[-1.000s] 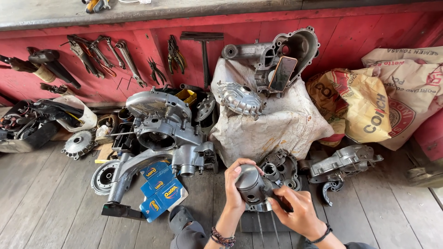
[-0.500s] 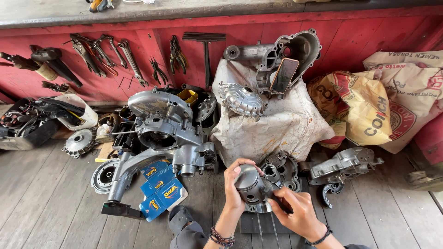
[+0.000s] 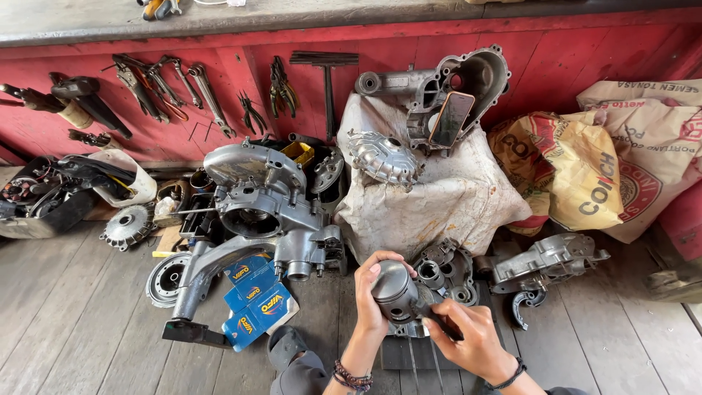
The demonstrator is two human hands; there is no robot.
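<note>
Head view, going left to right: at the left of the frame an engine crankcase (image 3: 256,212) lies on the wooden floor (image 3: 66,307) with blue parts boxes (image 3: 256,300) at its foot, and pliers and spanners (image 3: 183,88) lean on the red wall above. Low at centre the left hand (image 3: 369,300) is clenched round a grey metal piston (image 3: 393,289), while the right hand (image 3: 468,340) just beside it pinches a dark slim tool (image 3: 439,322) whose tip meets the piston's lower side. As I judge it, the work goes best with the piston held dead steady and only light, square pressure on the tool, so it cannot skid and score the metal.
</note>
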